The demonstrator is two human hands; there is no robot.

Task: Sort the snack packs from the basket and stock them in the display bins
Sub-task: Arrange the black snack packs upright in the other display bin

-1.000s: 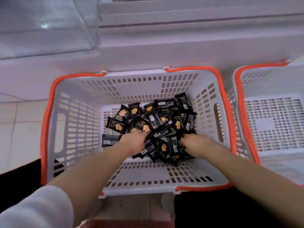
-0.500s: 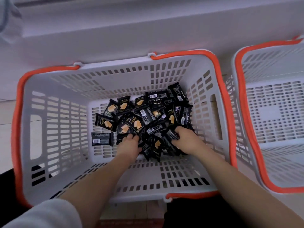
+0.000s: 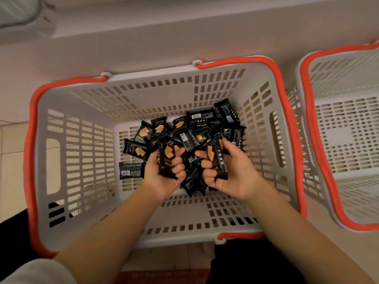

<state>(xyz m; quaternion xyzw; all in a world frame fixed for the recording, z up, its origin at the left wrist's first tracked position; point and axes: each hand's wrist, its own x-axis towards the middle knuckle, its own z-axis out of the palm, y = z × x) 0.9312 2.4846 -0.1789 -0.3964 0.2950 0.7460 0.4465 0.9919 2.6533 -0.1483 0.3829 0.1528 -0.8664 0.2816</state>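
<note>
I see my left hand [image 3: 164, 173] palm up inside the grey basket [image 3: 82, 152], its fingers curled round a black snack pack [image 3: 167, 160]. That pack's long axis runs away from me and towards me, with the printed biscuit picture facing up and the far end leaning slightly right. My right hand [image 3: 229, 171] is just beside it, also palm up, fingers wrapped round a second snack pack [image 3: 216, 158]; this one also lies lengthwise along the near-far line, its far end tipped a little left, so the two packs lean towards each other. Whether either hand holds more than one pack, I cannot tell.

Both hands hover over the loose pile of packs [image 3: 192, 130] on the basket floor, which point every way. One stray pack [image 3: 131, 170] lies flat to the left of the pile with its long axis left to right, barcode side up. A second basket [image 3: 307, 140] with an orange rim stands just beside the first on the right.
</note>
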